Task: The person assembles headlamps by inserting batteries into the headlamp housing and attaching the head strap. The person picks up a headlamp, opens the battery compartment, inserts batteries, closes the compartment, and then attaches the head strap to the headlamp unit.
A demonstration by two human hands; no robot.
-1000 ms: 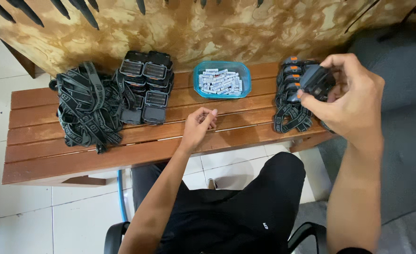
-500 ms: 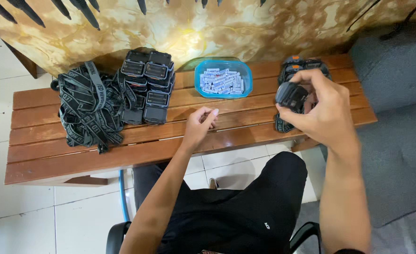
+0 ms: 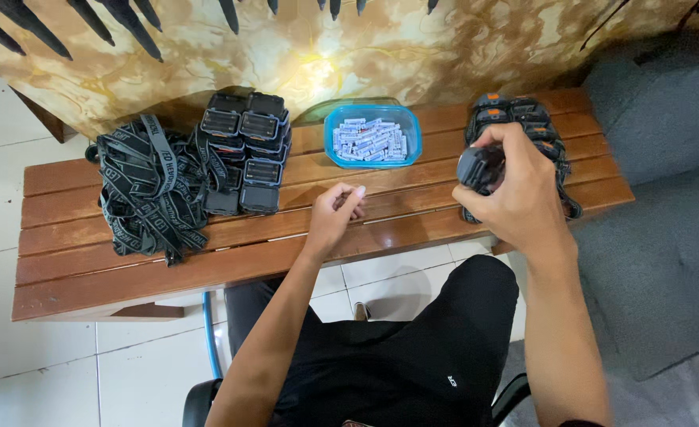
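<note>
While the right hand (image 3: pixel 515 198) is gripping a small black headlamp body (image 3: pixel 478 168) above the right end of the wooden bench (image 3: pixel 207 261), the fingers are wrapping over its top and the thumb is pressing in from the near side, so most of the casing is hidden. The unit is sitting just in front of, and partly over, a pile of like lamps with orange trim (image 3: pixel 523 119), near the bench's right edge.

The left hand (image 3: pixel 335 215) is resting on the slats at mid-bench with its fingers curled inward. It seems to be pinching something small, but what, if anything, is between the fingertips is too small to tell.

Behind the left hand a blue plastic tub (image 3: pixel 330 130) is holding many small pale cylinders (image 3: pixel 369 141), probably batteries. To its left a block of black lamp housings (image 3: pixel 247 150) is standing stacked in rows, and further left a heap of grey-and-black elastic straps (image 3: pixel 148 190) is lying tangled.

Handling judgement: the lamp body is looking like rigid moulded plastic, light enough for a one-hand hold, not fragile in the shell though the front lens and any hinged cover are likely the weak points. Smooth plastic may be turning slippery under a loose pinch. Best purchase is appearing to be across the two flat sides of the casing, thumb opposing fingers, keeping clear of the lens face and leaving the back cover reachable
</note>
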